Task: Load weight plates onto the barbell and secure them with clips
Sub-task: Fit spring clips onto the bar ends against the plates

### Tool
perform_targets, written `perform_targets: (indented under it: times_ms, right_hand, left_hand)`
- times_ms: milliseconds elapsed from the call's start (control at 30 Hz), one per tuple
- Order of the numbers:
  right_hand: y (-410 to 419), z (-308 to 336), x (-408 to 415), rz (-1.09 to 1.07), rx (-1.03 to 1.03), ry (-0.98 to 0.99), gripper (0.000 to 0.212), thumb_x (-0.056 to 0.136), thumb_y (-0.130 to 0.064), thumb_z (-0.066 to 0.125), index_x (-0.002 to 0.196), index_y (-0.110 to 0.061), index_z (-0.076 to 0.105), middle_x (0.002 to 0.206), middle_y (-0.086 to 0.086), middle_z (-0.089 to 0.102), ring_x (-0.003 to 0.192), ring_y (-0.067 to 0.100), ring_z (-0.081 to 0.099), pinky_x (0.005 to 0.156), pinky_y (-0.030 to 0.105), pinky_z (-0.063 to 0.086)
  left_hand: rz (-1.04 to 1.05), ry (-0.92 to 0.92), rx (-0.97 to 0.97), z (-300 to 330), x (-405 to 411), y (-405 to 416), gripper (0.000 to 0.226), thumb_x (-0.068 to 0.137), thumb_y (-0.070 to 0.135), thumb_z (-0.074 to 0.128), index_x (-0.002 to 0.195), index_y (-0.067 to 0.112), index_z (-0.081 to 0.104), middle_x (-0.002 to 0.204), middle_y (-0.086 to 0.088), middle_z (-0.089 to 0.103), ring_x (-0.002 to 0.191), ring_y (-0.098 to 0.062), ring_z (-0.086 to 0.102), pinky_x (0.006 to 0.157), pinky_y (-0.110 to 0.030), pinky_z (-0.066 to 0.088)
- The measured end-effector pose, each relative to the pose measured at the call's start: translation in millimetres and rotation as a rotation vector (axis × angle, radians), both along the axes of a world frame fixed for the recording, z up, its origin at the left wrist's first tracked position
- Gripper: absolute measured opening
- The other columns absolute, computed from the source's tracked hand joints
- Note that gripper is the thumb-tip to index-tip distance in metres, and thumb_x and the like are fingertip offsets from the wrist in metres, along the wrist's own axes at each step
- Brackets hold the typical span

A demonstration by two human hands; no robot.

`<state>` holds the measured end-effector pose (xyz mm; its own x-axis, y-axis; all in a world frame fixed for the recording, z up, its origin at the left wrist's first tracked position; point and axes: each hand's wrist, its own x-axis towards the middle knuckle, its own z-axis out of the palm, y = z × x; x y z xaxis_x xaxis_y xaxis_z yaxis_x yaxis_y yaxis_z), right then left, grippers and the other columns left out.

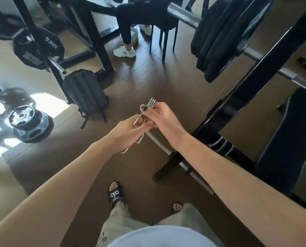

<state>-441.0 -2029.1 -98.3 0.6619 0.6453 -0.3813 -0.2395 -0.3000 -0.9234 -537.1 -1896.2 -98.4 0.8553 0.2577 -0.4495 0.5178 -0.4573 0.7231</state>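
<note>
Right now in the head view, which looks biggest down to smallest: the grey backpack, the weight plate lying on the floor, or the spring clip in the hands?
1. Grey backpack
2. Weight plate on the floor, slightly smaller
3. Spring clip, smallest despite being nearest the camera

Single head-worn wide-angle view only. Faced forward and steeply down from standing height; close over both forearms, floor (166, 82) well below.
</note>
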Motion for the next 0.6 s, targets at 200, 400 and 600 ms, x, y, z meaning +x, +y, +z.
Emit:
perform_targets:
  times_ms: [200,400,600]
  right_hand:
    - [105,5,4,-0.358,0.006,-0.027,0.048,0.085,-0.05,0.078,0.104,-0.007,0.068,0.083,-0.003,0.067,0.073,0.01,0.065,0.091,0.051,0.06]
    - [145,14,32,-0.571,0.117,0.092,0.038,0.105,-0.036,0.06,0.1,0.0,0.07,0.083,0.008,0.07,0.07,0.019,0.067,0.072,0.042,0.061]
    - [162,28,97,-0.774,0.235,0.407,0.063,0.104,-0.06,0.045,0.113,-0.003,0.07,0.068,0.007,0.068,0.061,0.017,0.059,0.063,0.026,0.054]
  left_hand:
    - [-0.259,-0.039,0.308,0,23,88,0.067,0.085,0.073,0.058,0.127,0.023,0.044,0.111,0.007,0.055,0.104,-0.018,0.057,0.094,-0.043,0.048]
    - [-0.432,0.043,0.195,15,63,151,0.073,0.072,0.076,0.072,0.117,0.026,0.043,0.12,0.011,0.052,0.113,-0.015,0.048,0.095,-0.038,0.042]
    - [-0.449,0.223,-0.397,11,147,203,0.063,0.075,0.06,0.079,0.121,0.021,0.059,0.121,0.003,0.074,0.115,-0.011,0.069,0.111,-0.041,0.047]
